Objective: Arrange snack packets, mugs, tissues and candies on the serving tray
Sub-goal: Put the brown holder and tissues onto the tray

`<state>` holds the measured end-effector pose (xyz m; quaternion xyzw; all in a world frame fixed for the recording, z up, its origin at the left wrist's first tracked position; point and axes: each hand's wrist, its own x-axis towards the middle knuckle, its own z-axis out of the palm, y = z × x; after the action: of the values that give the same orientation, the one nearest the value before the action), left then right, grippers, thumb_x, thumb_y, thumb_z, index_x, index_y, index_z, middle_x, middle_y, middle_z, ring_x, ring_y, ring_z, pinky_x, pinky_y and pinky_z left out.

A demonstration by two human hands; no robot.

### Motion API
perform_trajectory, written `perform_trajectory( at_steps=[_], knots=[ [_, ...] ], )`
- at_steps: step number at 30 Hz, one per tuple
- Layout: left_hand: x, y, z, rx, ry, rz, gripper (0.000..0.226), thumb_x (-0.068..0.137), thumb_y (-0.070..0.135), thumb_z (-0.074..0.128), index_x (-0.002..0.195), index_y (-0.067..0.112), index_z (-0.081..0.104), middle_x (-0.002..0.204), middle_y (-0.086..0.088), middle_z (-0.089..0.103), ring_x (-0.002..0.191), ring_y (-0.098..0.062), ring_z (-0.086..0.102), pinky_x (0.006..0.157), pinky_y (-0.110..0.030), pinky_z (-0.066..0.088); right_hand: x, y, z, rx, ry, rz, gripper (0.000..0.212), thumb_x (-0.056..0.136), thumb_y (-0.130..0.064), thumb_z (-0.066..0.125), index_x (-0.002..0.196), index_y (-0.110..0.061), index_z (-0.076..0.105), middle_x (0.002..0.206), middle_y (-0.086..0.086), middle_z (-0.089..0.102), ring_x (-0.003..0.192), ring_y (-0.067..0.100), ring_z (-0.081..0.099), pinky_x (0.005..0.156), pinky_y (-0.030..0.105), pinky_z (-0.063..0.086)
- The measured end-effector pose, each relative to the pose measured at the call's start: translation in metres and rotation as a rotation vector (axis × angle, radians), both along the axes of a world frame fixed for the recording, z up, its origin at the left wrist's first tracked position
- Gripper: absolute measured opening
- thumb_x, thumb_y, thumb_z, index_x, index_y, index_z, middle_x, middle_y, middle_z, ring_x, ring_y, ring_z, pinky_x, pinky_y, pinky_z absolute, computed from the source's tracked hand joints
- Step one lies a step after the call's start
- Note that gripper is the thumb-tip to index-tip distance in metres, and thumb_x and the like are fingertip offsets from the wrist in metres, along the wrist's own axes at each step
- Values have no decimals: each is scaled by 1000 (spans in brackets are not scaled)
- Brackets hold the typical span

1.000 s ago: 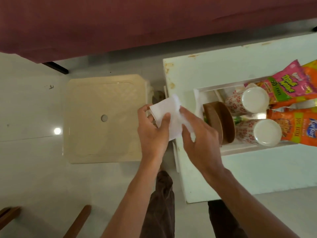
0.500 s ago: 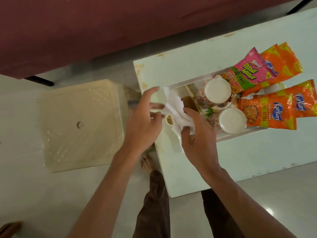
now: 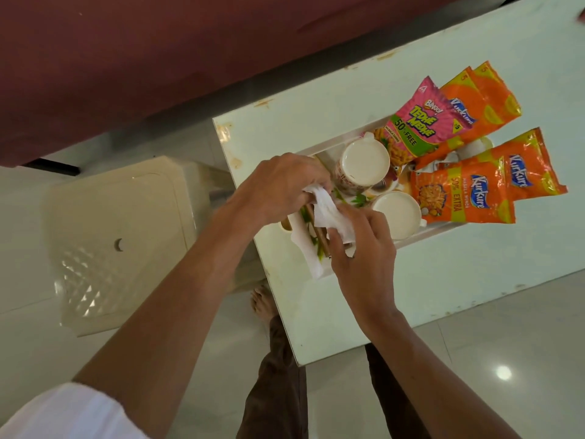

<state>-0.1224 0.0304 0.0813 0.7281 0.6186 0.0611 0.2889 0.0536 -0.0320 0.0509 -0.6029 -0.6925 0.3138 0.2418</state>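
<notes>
Left hand (image 3: 278,185), right hand (image 3: 361,245): both pinch crumpled white tissue (image 3: 329,213) | hands obscure white rectangular tray (image 3: 421,237) end | two upturned cream mugs (image 3: 362,163), orange packets (image 3: 465,194) adjacent.

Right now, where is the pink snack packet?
In the head view, the pink packet lies at the far right end of the tray, overlapping an orange packet and just beyond the upturned mug.
</notes>
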Motion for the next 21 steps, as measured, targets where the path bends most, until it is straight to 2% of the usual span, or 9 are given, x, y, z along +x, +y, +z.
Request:
perform_trajectory(
  at_steps=[5,12,16,18,21],
  knots=[
    [6,-1,-6,-40,-11,60,31,92,9,67,119,22,73,119,-1,75,103,-21,69,90,-39,56,4,-5,-7,67,-164,0,30,83,-20,77,109,-14,63,103,2,68,92,18,59,72,19,44],
    [12,-2,-19,-114,-12,155,37,93,0,58,119,22,72,121,-2,72,106,-23,67,88,-45,56,5,-2,-16,59,-251,86,31,83,-16,78,111,-10,68,107,7,70,93,23,63,71,29,53],
    [11,-6,-24,-123,-41,200,37,96,3,58,126,22,68,130,0,68,116,-19,64,97,-40,54,7,1,-17,28,-269,96,30,87,-17,72,116,-11,65,113,6,68,95,24,63,73,33,57],
    [12,-10,-26,-117,-77,238,39,97,3,57,131,21,65,135,1,66,123,-18,61,105,-36,50,10,1,-18,27,-284,126,31,86,-15,73,117,-11,66,116,7,67,96,25,64,74,35,59],
    [15,-18,-29,-103,-72,268,39,97,4,57,132,20,65,141,2,62,130,-17,56,107,-32,46,14,2,-18,6,-322,202,37,81,-14,78,116,-11,69,117,6,66,97,24,64,73,35,60]
  ],
)
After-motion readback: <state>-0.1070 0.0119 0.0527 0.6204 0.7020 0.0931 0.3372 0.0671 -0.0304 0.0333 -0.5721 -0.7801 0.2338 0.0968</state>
